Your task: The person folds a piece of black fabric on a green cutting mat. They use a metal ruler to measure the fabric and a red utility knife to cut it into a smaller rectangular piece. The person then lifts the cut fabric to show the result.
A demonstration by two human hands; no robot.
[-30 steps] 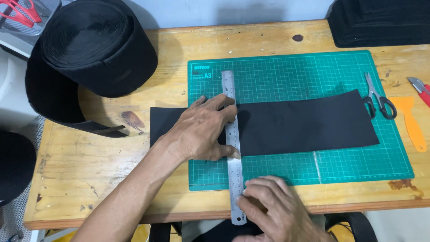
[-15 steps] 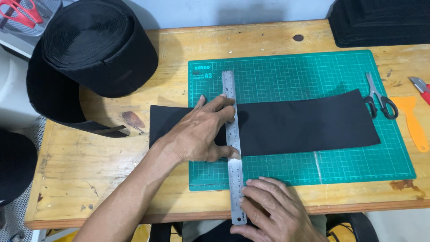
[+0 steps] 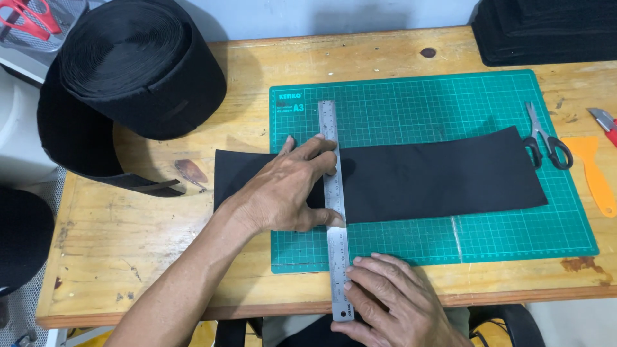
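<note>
Two hands pin a steel ruler [image 3: 335,212] across a black fabric strip [image 3: 443,175] on the green cutting mat [image 3: 418,103] near the desk's front edge. Left hand [image 3: 286,189] lies flat, fingers spread, pressing ruler and fabric. Right hand [image 3: 395,305] rests loosely curled at the ruler's lower end, gripping nothing.

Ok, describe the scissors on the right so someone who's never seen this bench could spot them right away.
Start at the green cutting mat on the wooden table and go to its right edge. The scissors lie there, past the end of the black strip, blades pointing away. Black handles and steel blades set them apart from the flat orange scraper beside them.
</note>
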